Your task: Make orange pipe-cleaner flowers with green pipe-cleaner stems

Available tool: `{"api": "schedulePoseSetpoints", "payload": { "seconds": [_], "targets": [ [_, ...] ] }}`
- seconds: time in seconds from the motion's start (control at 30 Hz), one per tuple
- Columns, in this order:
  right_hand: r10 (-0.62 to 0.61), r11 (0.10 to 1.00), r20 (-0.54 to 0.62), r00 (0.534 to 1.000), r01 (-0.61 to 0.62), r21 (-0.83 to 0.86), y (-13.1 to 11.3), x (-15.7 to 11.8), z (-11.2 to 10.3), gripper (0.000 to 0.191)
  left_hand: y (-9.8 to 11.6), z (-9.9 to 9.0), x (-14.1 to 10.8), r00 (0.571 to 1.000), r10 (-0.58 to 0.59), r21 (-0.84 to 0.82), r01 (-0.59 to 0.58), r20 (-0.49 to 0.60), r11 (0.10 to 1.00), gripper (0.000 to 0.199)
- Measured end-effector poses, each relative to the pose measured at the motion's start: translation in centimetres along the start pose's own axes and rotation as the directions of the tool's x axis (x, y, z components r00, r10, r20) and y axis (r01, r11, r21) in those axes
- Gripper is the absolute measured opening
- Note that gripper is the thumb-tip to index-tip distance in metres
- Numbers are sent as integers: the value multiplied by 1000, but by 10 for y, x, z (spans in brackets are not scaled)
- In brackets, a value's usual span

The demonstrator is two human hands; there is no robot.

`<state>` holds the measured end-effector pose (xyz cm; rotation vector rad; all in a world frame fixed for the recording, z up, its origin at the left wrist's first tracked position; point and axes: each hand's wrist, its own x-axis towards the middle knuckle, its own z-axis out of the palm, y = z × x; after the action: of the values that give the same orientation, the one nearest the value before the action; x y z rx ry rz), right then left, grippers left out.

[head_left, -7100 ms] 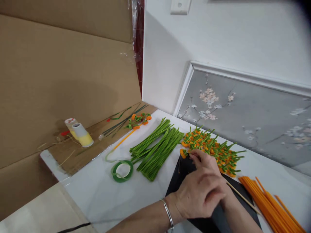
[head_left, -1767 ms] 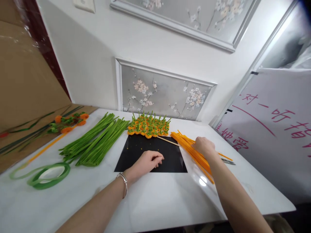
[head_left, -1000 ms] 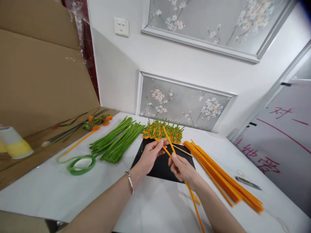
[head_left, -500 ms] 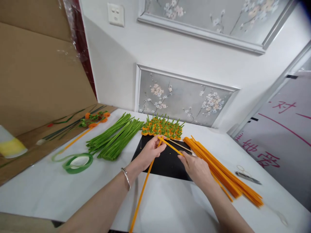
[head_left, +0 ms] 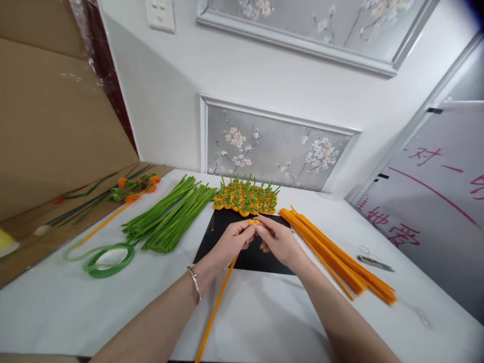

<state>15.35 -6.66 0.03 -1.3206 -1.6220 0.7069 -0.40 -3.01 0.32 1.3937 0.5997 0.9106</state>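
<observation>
An orange pipe cleaner (head_left: 216, 311) trails from under my left hand (head_left: 235, 242) down toward the front table edge. My left hand is closed on it, with a silver bangle on that wrist. My right hand (head_left: 276, 239) meets the left, its thumb and fingers pinching the pipe cleaner's bent end, a small orange loop between the fingertips. Both hands are above a black mat (head_left: 249, 259). Just behind them stand several small orange flowers (head_left: 245, 196) with green stems pointing up. The fingers hide part of the loop.
Green pipe cleaners (head_left: 170, 217) lie in a bundle at left, beside a roll of green tape (head_left: 109, 259). At right are a bundle of orange pipe cleaners (head_left: 336, 252) and scissors (head_left: 375, 262). Orange and green flowers (head_left: 138, 187) lie on cardboard at far left.
My right hand has moved left to meet my left hand. The straight orange length between them is now bent into a small loop at the fingertips. The view has shifted slightly right.
</observation>
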Motion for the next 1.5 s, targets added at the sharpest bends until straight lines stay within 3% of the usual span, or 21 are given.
{"api": "schedulePoseSetpoints", "payload": {
  "seconds": [0.13,0.3,0.67,0.8,0.9,1.07,1.27,1.5],
  "targets": [
    [-26,982,-87,996,41,183,-5,10,12,33,1,-3,1,999,-48,-115,48,10,992,31],
    [76,942,-141,987,-25,334,6,7,15,37,-2,-3,2,995,-99,-141,101,17,985,31],
    [57,966,-204,977,-3,259,17,-1,13,30,-8,4,2,997,-51,-89,47,-50,995,26],
    [82,965,-232,969,-20,260,17,-1,15,39,-9,6,2,996,-56,-156,45,-66,987,22],
    [72,966,-241,968,-7,259,19,-1,17,33,-9,7,2,994,-76,-228,57,-79,972,20],
    [-112,987,-266,957,138,80,26,-2,16,23,-6,6,1,971,-205,-260,167,-125,951,15],
    [-330,936,-208,921,289,-201,22,-8,13,29,-3,2,2,949,-299,-288,259,-103,922,16],
    [-435,837,-173,884,326,-439,18,-13,10,38,-1,-3,1,951,-308,-338,282,-27,898,22]
  ]
}}
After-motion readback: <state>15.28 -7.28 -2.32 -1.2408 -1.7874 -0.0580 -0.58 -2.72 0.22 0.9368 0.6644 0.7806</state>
